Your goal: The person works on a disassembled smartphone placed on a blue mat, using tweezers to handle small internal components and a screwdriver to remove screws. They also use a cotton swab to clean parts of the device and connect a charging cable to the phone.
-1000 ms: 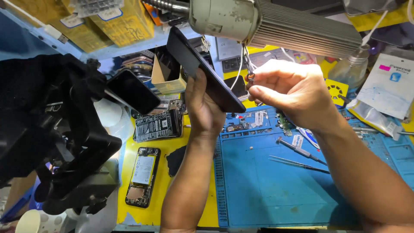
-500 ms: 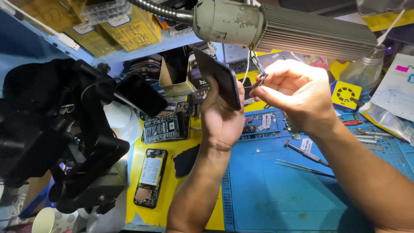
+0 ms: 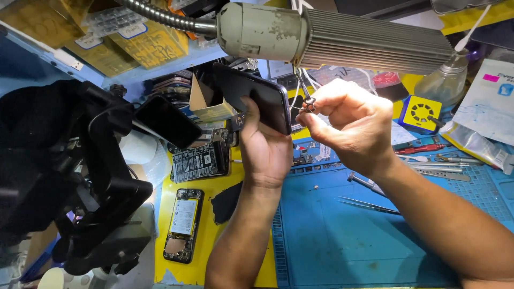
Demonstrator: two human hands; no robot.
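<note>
My left hand [image 3: 265, 147] holds a black smartphone [image 3: 251, 96] upright, raised above the bench with its dark face turned toward me. My right hand [image 3: 350, 123] pinches a small metal tool with a ring end [image 3: 309, 101] right beside the phone's right edge. Both hands sit just under a grey ribbed lamp head [image 3: 342, 37] on a flexible metal neck.
A blue work mat [image 3: 364, 235] carries tweezers [image 3: 369, 205] and small tools. An opened phone [image 3: 184, 225] with exposed battery lies on the yellow surface [image 3: 214, 262]. A black microscope [image 3: 69, 171] fills the left. A yellow fan box [image 3: 423, 113], a bottle and packets stand at right.
The view shifted so the hands sit further right. My left hand tilted the phone more upright, and my right hand stayed pinching the small tool at its edge.
</note>
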